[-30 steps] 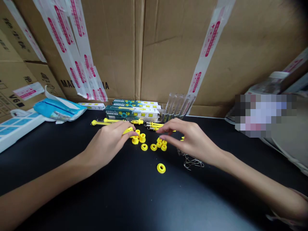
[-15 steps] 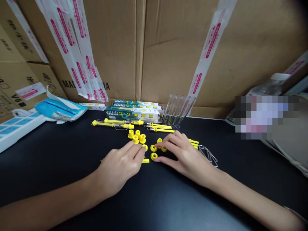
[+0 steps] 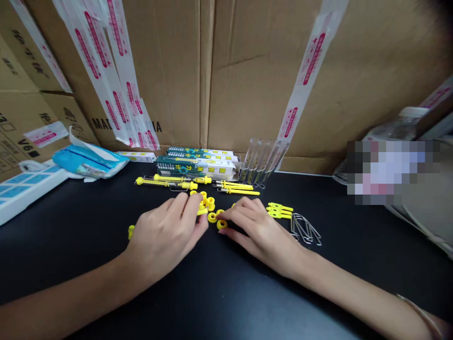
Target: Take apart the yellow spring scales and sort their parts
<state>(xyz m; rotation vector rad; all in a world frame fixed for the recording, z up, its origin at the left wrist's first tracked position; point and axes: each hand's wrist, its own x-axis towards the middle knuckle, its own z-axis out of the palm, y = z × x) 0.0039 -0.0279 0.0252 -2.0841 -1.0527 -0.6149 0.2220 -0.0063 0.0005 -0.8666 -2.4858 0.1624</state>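
My left hand (image 3: 166,229) is closed, pinching a flat yellow plastic strip (image 3: 202,211) whose end sticks out between thumb and fingers. Just beyond it stands a cluster of yellow flanged caps (image 3: 210,203), partly covered by my fingers. My right hand (image 3: 253,226) lies low over the table, thumb and index finger apart. Their tips touch small yellow rings (image 3: 222,225) lying on the table. Another yellow piece (image 3: 131,232) shows at the left hand's outer side, mostly hidden. Yellow flat-ended sticks (image 3: 279,210) and bent metal wire hooks (image 3: 306,229) lie right of my right hand.
Farther back are yellow spring scales (image 3: 166,182), yellow rods with springs (image 3: 239,188), printed boxes (image 3: 196,166) and clear tubes (image 3: 262,163). A power strip (image 3: 31,186) and blue packet (image 3: 90,158) sit left, a bottle (image 3: 392,127) right. Cardboard (image 3: 247,85) walls the back.
My left hand has shifted slightly left and lifted the yellow strip off the table. My right hand has moved left, and the rings by its fingertips have slid left toward the caps.
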